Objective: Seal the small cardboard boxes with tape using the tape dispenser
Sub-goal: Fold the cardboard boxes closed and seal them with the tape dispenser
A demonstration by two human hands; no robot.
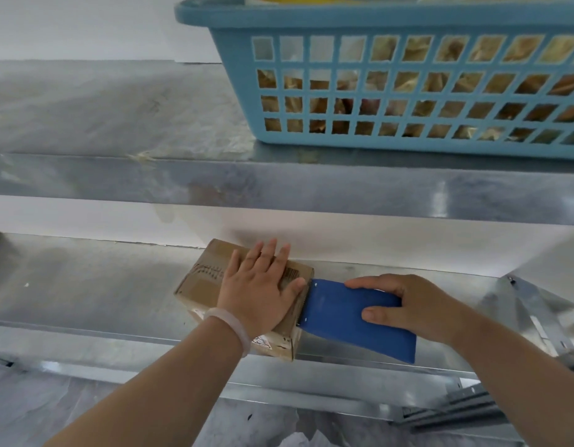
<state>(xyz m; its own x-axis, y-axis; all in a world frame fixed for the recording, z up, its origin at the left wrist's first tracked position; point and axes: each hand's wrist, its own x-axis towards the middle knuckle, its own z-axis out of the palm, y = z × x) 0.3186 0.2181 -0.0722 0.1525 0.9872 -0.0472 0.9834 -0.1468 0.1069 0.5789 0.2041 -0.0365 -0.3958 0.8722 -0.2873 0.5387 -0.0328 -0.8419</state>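
A small brown cardboard box [203,282] lies on the lower metal shelf [85,285], near its front edge. My left hand [260,288] presses flat on the box's top with straight fingers; a pale bracelet circles that wrist. My right hand [405,304] grips a blue tape dispenser [340,314], whose toothed front edge meets the right end of the box. The tape roll itself is hidden under the dispenser and my hand.
A blue plastic basket [392,24] with brownish packets inside stands on the upper metal shelf [118,182], above and to the right. A metal bracket [534,314] sits at the lower shelf's right end. The floor shows below the shelf.
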